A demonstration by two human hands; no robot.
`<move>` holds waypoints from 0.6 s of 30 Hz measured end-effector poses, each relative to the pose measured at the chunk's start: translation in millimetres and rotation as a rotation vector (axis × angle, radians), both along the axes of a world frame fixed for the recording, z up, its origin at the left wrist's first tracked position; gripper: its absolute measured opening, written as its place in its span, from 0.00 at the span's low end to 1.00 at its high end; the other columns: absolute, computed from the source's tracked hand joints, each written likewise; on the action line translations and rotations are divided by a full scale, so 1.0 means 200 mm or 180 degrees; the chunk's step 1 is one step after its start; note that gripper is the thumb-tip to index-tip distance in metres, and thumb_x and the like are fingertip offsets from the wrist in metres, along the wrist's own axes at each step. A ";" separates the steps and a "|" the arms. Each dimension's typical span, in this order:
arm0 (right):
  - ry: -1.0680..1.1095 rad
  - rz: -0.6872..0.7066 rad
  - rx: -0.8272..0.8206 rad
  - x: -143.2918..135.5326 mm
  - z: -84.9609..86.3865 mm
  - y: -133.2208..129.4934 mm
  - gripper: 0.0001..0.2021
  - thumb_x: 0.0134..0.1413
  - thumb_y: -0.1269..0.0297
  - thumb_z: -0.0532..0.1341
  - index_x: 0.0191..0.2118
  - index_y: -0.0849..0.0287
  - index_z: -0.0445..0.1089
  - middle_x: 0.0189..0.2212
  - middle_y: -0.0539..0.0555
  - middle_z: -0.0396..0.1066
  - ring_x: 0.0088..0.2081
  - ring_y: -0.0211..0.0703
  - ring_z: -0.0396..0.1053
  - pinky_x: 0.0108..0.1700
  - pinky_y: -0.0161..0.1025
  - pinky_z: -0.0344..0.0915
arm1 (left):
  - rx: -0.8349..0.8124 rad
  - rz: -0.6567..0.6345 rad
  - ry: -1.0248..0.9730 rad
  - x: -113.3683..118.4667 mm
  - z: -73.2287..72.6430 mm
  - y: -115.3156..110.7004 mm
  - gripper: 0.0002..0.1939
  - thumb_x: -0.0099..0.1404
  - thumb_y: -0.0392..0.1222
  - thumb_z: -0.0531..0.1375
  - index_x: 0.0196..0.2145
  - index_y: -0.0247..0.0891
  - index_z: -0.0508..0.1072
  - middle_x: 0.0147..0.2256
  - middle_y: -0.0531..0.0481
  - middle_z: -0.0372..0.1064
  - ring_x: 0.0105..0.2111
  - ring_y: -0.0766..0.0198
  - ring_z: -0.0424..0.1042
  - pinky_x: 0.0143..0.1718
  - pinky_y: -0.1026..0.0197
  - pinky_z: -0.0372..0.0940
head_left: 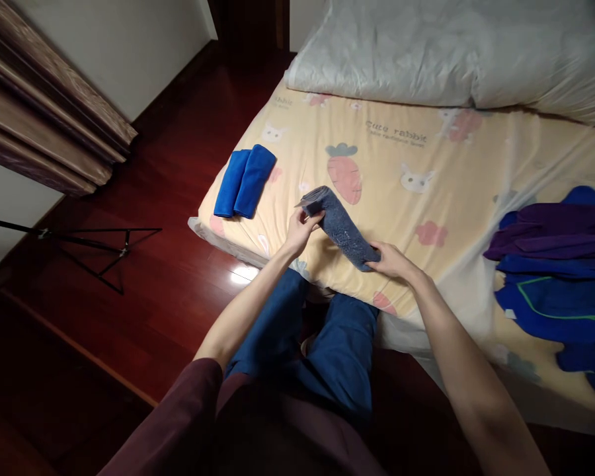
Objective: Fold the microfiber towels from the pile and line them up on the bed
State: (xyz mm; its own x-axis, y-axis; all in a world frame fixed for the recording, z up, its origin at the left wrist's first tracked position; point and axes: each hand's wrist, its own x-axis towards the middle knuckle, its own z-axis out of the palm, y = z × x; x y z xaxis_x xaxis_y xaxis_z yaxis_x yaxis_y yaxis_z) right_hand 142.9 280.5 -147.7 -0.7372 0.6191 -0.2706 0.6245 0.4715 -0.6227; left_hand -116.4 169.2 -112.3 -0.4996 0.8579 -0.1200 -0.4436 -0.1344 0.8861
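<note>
A grey towel (346,231), rolled into a tube, is held slantwise just over the near edge of the bed. My left hand (302,228) grips its upper left end, thumb and fingers closed around the edge where the layers show. At the lower right end, my right hand (389,259) pinches the roll. Two folded blue towels (245,182) lie side by side on the bed's left corner, apart from both hands.
The bed (387,165) has a yellow rabbit-and-carrot sheet under clear plastic. Blue and purple cloths (555,264) are piled at the right. Bulky whitish bedding (426,53) lies across the back. A black tripod (114,251) stands on the floor at left, near a curtain (44,99).
</note>
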 end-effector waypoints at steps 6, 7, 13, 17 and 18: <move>0.0764 -0.0318 -0.0420 -0.33 0.04 -0.11 0.19 0.45 0.63 0.73 0.45 0.61 0.76 0.40 0.57 0.80 0.40 0.53 0.77 0.42 0.42 0.72 | 0.0792 -0.0430 0.1251 -0.28 0.32 0.00 0.27 0.53 0.57 0.74 0.43 0.37 0.77 0.48 0.44 0.75 0.57 0.46 0.70 0.60 0.47 0.66; 0.0862 -0.0408 -0.0358 -0.41 0.04 -0.13 0.18 0.46 0.62 0.73 0.44 0.60 0.76 0.39 0.56 0.80 0.40 0.52 0.76 0.41 0.41 0.72 | 0.0861 -0.0434 0.1407 -0.34 0.36 0.00 0.27 0.53 0.58 0.74 0.44 0.37 0.77 0.48 0.44 0.75 0.59 0.45 0.69 0.60 0.46 0.65; 0.1088 -0.0967 -0.0113 -0.97 -0.03 -0.23 0.17 0.43 0.66 0.74 0.41 0.60 0.74 0.39 0.58 0.78 0.43 0.55 0.74 0.44 0.46 0.71 | 0.0695 -0.0098 0.2304 -0.69 0.52 -0.02 0.31 0.57 0.65 0.69 0.47 0.39 0.75 0.49 0.46 0.73 0.62 0.42 0.66 0.59 0.41 0.64; 0.1011 -0.0956 -0.0295 -1.33 -0.12 -0.34 0.14 0.46 0.63 0.73 0.38 0.61 0.73 0.36 0.59 0.77 0.38 0.55 0.75 0.40 0.47 0.72 | 0.0395 -0.0207 0.2362 -0.88 0.56 -0.03 0.30 0.60 0.62 0.68 0.50 0.39 0.74 0.50 0.46 0.71 0.65 0.39 0.61 0.62 0.35 0.59; 0.1081 -0.0934 -0.0289 -1.40 -0.15 -0.36 0.15 0.46 0.62 0.73 0.38 0.61 0.73 0.36 0.59 0.77 0.38 0.54 0.75 0.39 0.47 0.72 | 0.0345 -0.0237 0.2382 -0.92 0.56 -0.04 0.30 0.60 0.61 0.68 0.51 0.39 0.73 0.51 0.46 0.71 0.65 0.39 0.60 0.62 0.35 0.58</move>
